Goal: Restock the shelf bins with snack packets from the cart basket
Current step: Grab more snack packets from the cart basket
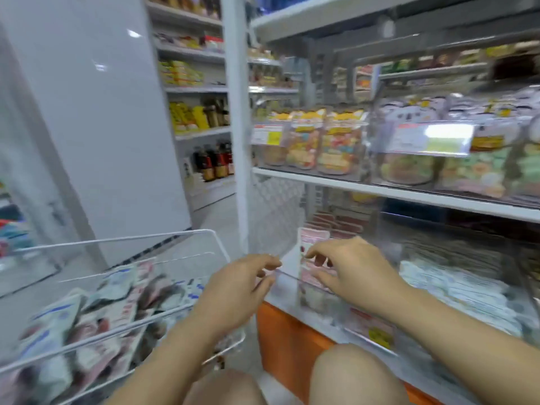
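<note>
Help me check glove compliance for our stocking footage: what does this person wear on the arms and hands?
Nothing that shows. The left hand and right hand have no gloves, and no rings are visible, though the picture is blurry. The left forearm and right forearm are uncovered to the frame's edge: no sleeves, watch or bracelet.

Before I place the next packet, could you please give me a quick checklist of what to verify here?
1. The pink packet stands upright in the clear bin: ok.
2. Grip of the right hand on that packet: cannot tell, too blurred.
3. The left hand holds no packet and is free to fetch one: ok.
4. The cart basket holds spare packets: ok.
5. Room left in the bin for more: cannot tell.
</note>
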